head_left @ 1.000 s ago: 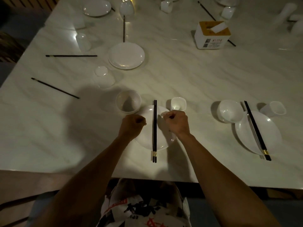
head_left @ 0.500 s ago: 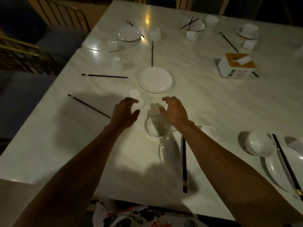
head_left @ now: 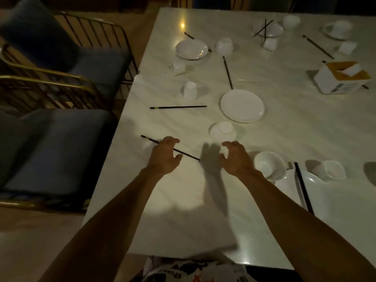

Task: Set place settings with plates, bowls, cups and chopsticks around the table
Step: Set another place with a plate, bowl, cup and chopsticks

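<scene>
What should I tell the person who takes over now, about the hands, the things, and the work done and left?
Left hand: open above a loose chopstick, not gripping.
Right hand: open, empty, near the overturned bowl.
Done: right setting, with upright bowl, small cup, chopstick pair.
To do: this seat; bare plate, overturned cup and second chopstick lie scattered beyond.

One chopstick (head_left: 188, 155) runs under the left hand (head_left: 164, 157), showing on both sides of it, and a second chopstick (head_left: 178, 107) lies farther beyond. Just beyond the right hand (head_left: 237, 157) sits an overturned bowl (head_left: 222, 131) with a plate (head_left: 242, 105) behind it; an upright bowl (head_left: 269, 165) stands at that hand's right.
</scene>
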The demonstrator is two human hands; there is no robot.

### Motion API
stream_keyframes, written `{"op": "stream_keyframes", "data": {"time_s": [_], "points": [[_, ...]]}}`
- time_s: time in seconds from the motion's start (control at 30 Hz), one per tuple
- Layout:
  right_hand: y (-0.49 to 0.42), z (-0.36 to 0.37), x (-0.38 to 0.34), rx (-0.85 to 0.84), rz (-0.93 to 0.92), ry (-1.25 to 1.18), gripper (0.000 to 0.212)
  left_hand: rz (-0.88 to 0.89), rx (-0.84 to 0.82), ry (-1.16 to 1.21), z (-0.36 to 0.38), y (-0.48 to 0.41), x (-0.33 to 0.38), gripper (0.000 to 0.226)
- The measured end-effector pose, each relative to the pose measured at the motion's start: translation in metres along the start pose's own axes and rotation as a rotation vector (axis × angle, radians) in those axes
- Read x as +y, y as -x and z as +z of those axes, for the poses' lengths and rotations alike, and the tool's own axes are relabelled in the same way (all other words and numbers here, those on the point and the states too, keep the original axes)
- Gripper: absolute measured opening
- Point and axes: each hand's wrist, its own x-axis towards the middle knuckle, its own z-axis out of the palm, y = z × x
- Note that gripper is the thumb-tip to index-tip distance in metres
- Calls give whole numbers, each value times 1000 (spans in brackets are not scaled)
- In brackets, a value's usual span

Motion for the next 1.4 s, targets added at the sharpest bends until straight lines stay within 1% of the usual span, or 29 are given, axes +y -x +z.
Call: {"op": "stream_keyframes", "data": {"time_s": [0.17,0.33,0.53,0.67,0.87,1.0,1.17,1.27,1.4], "points": [[-12,11,-20,-39,-34,-13,60,-104,47,-8,-22,-10,-17,54],[-32,17,-43,-82,-83,1,62,-149,54,-140,-41,-19,-31,53],[-56,24,-66,-108,-83,-18,65,-163,17,-173,-57,-41,-54,52],[-64,32,-81,-96,-48,-22,65,-120,-36,-186,-65,-61,-73,52],[-72,54,-106,-28,92,-10,66,1,-99,-116,-75,-101,-120,52],[-73,75,-142,26,206,46,66,132,-171,-75,-91,-124,-167,51],[-56,95,-205,72,333,26,72,267,-244,-98,-138,-133,-217,51],[-42,97,-231,123,394,-18,72,318,-298,-118,-159,-147,-229,51],[-23,95,-243,205,452,-42,72,364,-320,-95,-170,-164,-218,52]]}}
